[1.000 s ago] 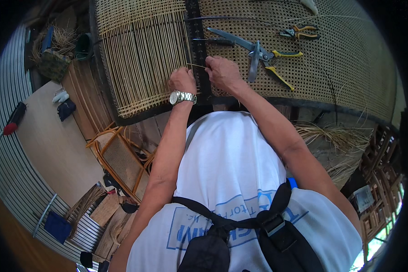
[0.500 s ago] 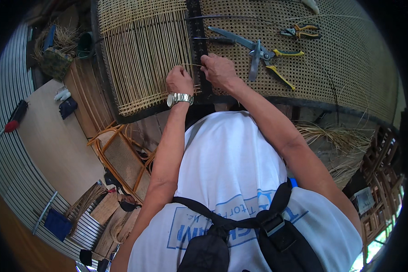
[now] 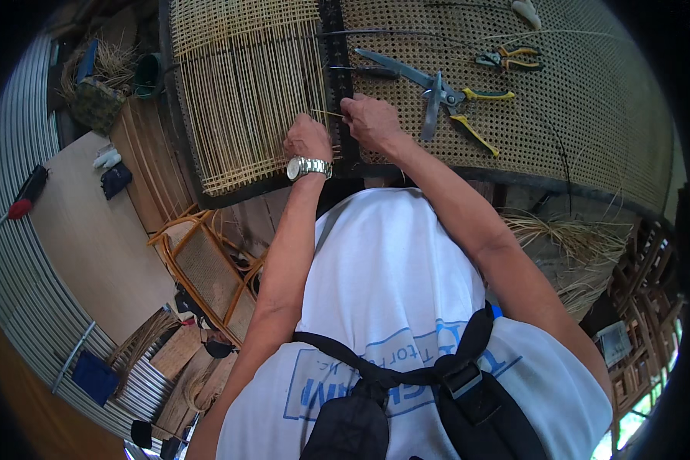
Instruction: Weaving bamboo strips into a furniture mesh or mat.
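A thin pale cane strand (image 3: 327, 113) runs across the dark middle bar (image 3: 333, 61) between my two hands. My right hand (image 3: 372, 123), fingers closed, pinches its right end. My left hand (image 3: 308, 137), a metal-banded watch at its wrist, is closed at the strand's left end, low on the left cane panel (image 3: 245, 115). That panel has long lengthwise strands, with cross-weaving at its far and near ends. The tips of my left fingers are partly hidden. Beyond my right hand, a thin tool with a dark handle (image 3: 377, 72) lies across the bar.
On the finely woven right panel (image 3: 575, 107) lie yellow-handled shears (image 3: 446, 96) and pliers (image 3: 514, 59). A dark strand crosses both panels. Left of the frame stands a rattan chair (image 3: 211, 272). Loose cane bundles (image 3: 567, 234) lie at the near right.
My left hand has shifted slightly nearer to me and to the right. The strand still spans both hands, and my right hand is nearly unmoved.
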{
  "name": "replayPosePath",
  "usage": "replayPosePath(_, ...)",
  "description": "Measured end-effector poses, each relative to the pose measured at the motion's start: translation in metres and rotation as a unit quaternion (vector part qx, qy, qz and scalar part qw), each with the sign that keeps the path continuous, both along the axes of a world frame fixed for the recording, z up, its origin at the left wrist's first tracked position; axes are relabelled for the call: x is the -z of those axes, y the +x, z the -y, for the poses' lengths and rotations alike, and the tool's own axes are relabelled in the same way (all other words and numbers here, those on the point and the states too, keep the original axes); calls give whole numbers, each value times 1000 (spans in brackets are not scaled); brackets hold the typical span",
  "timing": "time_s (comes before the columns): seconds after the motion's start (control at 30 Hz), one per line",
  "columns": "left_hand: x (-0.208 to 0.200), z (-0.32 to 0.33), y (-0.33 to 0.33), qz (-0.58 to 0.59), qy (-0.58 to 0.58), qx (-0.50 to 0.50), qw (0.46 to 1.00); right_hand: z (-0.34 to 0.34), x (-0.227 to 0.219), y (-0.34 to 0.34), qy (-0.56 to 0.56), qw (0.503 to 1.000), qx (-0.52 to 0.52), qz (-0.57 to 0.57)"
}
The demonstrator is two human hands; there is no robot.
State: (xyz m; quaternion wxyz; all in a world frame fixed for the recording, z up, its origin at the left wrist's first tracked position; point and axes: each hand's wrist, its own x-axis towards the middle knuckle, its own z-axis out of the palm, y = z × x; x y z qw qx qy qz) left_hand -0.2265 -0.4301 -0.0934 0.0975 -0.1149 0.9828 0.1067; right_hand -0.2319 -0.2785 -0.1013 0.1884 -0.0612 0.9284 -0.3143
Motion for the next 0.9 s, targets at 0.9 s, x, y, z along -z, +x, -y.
replayPosePath(0.9,0,26,-4,-64,36,45,996,10,-5,-3,-26,999,45,-6)
